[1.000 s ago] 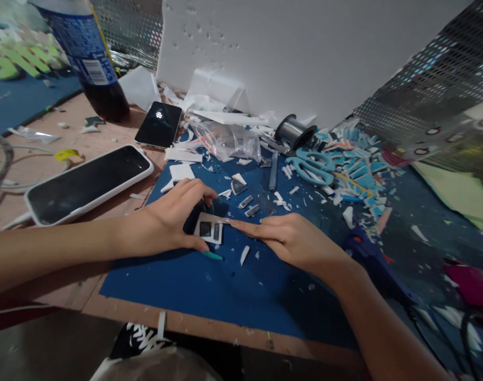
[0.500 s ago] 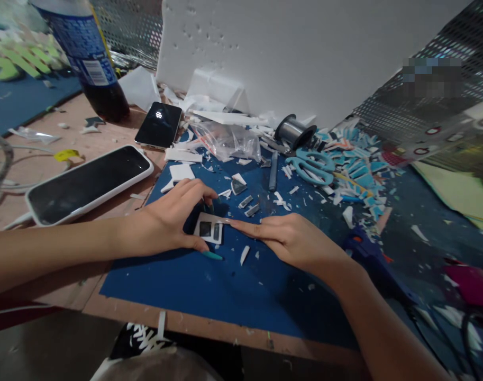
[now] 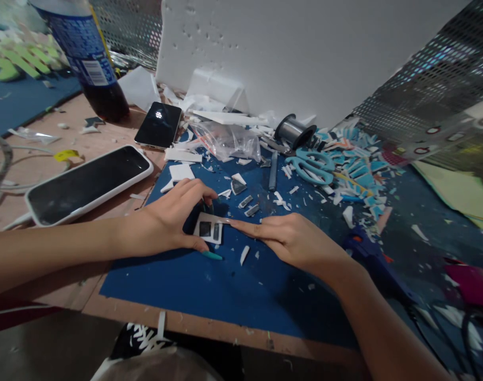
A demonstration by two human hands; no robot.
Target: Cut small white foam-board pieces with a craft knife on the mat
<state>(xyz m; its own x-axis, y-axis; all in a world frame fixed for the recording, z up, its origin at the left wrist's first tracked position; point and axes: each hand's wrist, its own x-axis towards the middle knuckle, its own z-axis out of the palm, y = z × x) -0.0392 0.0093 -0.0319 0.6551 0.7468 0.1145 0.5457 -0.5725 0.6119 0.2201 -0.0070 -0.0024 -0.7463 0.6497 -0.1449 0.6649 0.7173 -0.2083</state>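
On the blue cutting mat lies a small, flat white piece with two dark rectangular openings or patches. My left hand holds it down, thumb at the near side and curled fingers at the far side; the thumb has a long teal nail. From the right comes my right hand, index finger stretched to the piece's upper right corner, other fingers folded under. A thin, pale sliver shows at that fingertip along the piece's top edge; whether it is a blade or a nail is unclear. Small dark-faced offcuts lie just beyond.
Two phones and a cola bottle stand at the left. Farther back are a plastic bag, a wire spool, blue-handled scissors and heaped scraps. A purple glue gun lies near my right forearm.
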